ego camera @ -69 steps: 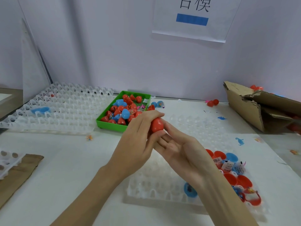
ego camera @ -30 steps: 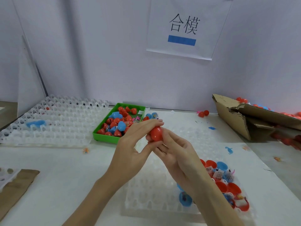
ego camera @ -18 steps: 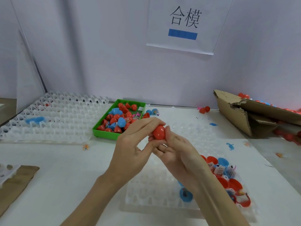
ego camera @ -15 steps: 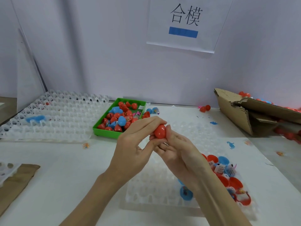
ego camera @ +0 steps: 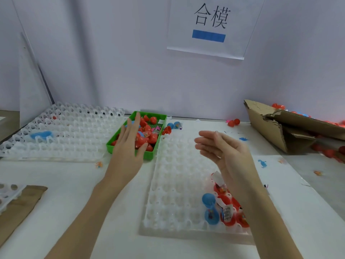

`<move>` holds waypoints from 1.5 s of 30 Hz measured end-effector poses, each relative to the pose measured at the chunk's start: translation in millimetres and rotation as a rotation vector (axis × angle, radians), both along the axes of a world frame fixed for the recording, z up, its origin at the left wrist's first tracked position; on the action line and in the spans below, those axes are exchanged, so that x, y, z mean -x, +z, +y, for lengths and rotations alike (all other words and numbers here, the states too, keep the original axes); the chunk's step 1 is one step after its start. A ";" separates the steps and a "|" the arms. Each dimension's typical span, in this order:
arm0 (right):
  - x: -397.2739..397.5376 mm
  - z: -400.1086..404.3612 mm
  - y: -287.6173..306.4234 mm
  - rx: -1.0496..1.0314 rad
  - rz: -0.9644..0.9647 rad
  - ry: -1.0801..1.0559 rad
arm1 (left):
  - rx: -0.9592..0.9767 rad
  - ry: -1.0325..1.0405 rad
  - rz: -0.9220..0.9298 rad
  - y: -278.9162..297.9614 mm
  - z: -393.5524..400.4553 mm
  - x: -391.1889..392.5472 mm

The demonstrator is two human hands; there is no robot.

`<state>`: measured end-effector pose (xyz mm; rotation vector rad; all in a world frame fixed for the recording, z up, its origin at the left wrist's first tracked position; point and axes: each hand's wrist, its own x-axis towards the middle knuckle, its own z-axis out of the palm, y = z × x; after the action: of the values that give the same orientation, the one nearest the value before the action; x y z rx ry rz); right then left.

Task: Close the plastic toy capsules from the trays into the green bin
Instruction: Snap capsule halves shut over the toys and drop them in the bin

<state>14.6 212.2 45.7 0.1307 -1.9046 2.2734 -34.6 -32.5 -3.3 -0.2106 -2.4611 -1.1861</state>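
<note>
Two apparently empty hands (ego camera: 128, 146) above trays (ego camera: 177, 184)

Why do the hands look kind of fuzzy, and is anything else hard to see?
In the head view, the left hand over the green bin and the right hand look smeared by motion blur; the cardboard box and red capsules at the right edge are soft too; the wide lens tilts the wall lines; lighting is even, shadows faint; the sign stays readable.

- Left hand (ego camera: 127, 146) hovers flat, fingers straight, over the green bin (ego camera: 149, 155) of red and blue capsules (ego camera: 147, 135).
- Right hand (ego camera: 225, 152) hangs open above the near tray (ego camera: 175, 184).
</note>
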 end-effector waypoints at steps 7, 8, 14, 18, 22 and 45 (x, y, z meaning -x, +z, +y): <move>1.1 39.2 -3.3 -1.104 -0.024 -0.216 | 0.200 0.136 0.138 -4.8 -1.9 -0.9; 1.8 44.0 -5.5 -1.148 -0.085 -0.183 | 0.231 0.126 0.191 -4.8 2.6 -2.2; 7.6 55.5 -12.6 -1.236 -0.267 -0.093 | 0.313 -0.011 0.309 -5.6 21.7 -10.7; 9.5 55.2 -15.2 -1.253 -0.249 -0.095 | 0.114 -0.308 0.310 3.8 41.1 -26.1; 8.3 53.4 -17.1 -1.261 -0.213 -0.118 | 0.062 -0.606 0.151 3.6 71.4 -50.9; 3.7 31.0 -8.5 -0.978 -0.174 -0.132 | 0.083 -0.528 0.351 -1.9 79.8 -54.3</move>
<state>10.9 243.2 37.2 -0.0765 -2.8259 1.1201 19.7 47.3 -5.2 -1.0503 -2.2007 -1.1166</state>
